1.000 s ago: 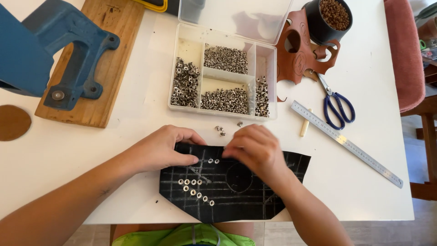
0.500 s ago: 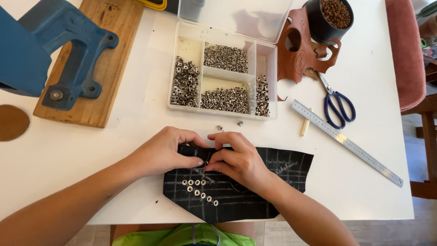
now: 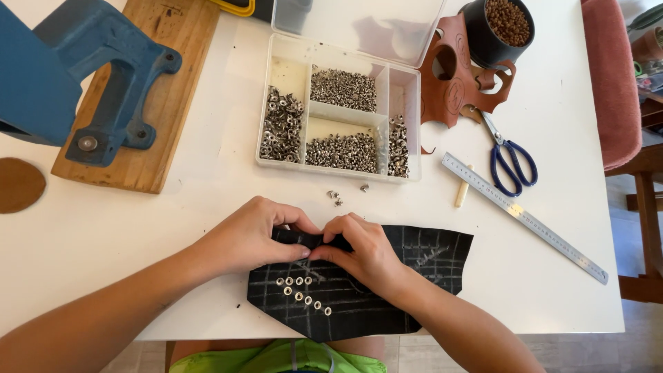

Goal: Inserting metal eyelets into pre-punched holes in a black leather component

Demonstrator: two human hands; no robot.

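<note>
A black piece of leather (image 3: 414, 266) with chalk grid lines lies at the table's near edge. Several small silver eyelets (image 3: 298, 290) sit set in its left part. My left hand (image 3: 252, 235) and my right hand (image 3: 362, 252) meet over the leather's upper edge, fingertips pinched together on it where it folds. Whether a loose eyelet is between the fingers is hidden. A few loose eyelets (image 3: 337, 199) lie on the table just beyond my hands.
A clear compartment box (image 3: 276, 90) full of silver eyelets stands behind, lid open. Far left are a blue press (image 3: 83, 83) on a wooden board (image 3: 173, 41) and a brown leather disc (image 3: 19, 184). Right: brown leather cutout (image 3: 452, 86), black cup (image 3: 483, 41), blue scissors (image 3: 511, 162), steel ruler (image 3: 525, 217), small peg (image 3: 461, 195).
My right hand has slid left over the leather until it meets my left hand. The leather has shifted slightly, and both hands now pinch its upper edge.
</note>
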